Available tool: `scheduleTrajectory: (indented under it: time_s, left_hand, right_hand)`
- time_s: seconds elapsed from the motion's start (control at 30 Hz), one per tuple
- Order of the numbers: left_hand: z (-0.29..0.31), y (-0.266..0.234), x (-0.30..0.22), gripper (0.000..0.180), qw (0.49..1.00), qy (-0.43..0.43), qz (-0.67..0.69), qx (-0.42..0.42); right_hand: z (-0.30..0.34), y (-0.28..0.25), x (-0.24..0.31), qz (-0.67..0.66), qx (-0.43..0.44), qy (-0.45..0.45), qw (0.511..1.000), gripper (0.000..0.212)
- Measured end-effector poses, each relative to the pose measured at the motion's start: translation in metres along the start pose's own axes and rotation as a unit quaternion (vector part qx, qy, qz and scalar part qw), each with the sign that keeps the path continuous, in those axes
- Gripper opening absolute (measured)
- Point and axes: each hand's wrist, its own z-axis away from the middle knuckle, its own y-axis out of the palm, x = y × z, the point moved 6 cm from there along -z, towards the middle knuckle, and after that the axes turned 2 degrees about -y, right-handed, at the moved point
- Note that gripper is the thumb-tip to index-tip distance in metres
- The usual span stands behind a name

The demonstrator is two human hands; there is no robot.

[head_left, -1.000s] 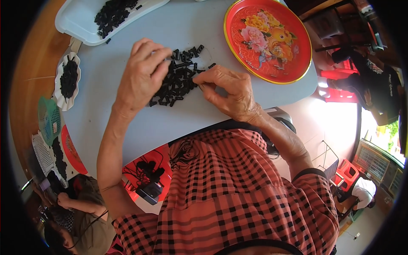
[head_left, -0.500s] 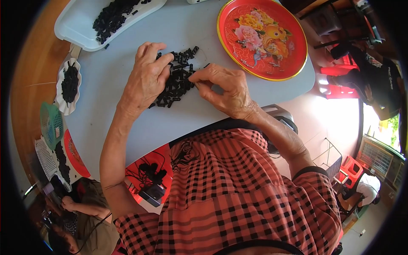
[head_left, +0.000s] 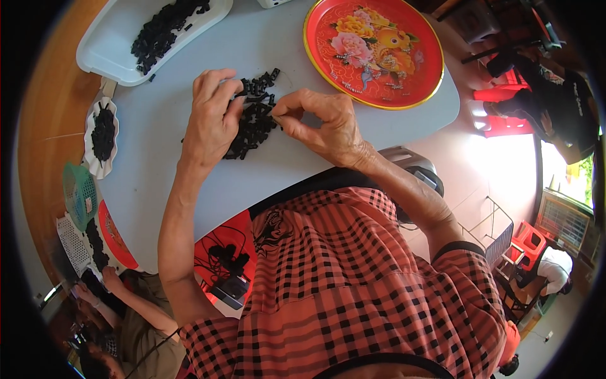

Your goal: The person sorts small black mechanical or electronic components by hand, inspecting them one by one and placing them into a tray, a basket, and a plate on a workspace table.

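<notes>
The small black tubular pieces (head_left: 250, 129) lie in a loose pile on the pale blue table (head_left: 151, 148) in front of you, partly covered by both of your hands. Your left hand (head_left: 211, 120) is at the left side of the pile, its fingers bent and slightly spread, the forefinger and thumb reaching in over the pieces; you have those two only a little apart, and I cannot tell whether a piece is caught between them. Your right hand (head_left: 328, 126) comes in at the pile's right edge, with the tips of thumb and forefinger brought together in a pinch and your other fingers curled in behind; whether something tiny sits in that pinch is too small to tell. Beyond the pile and to its right is a round red tray (head_left: 322, 31) with a gold rim and a flower-and-fish print, bearing scattered small silvery bits (head_left: 396, 83). Beyond the pile to its left stands a white plastic tub (head_left: 101, 54) with more black pieces (head_left: 158, 41) in it. Left of the pile, a white dish (head_left: 99, 166) with a wavy rim holds thin black pieces (head_left: 103, 134).
</notes>
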Motion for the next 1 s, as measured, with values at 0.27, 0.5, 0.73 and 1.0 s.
scheduleTrajectory:
  time_s: [0.27, 0.5, 0.73, 1.0]
  left_hand:
    - [0.033, -0.001, -0.032, 0.020, 0.888, -0.211, 0.407, -0.020]
    - [0.045, 0.017, -0.036, 0.023, 0.843, -0.235, 0.483, -0.022]
    - [0.045, 0.020, -0.034, 0.025, 0.832, -0.239, 0.498, -0.039]
    - [0.049, 0.039, -0.028, 0.023, 0.699, -0.275, 0.657, -0.058]
  right_hand:
    - [-0.005, -0.003, -0.001, -0.188, -0.040, 0.082, 0.978, 0.009]
    - [-0.011, 0.002, 0.007, -0.107, 0.056, 0.058, 0.991, 0.014]
    - [-0.017, 0.004, 0.013, -0.029, 0.085, -0.007, 0.996, 0.019]
    - [-0.030, 0.008, 0.031, 0.089, 0.118, -0.031, 0.988, 0.019]
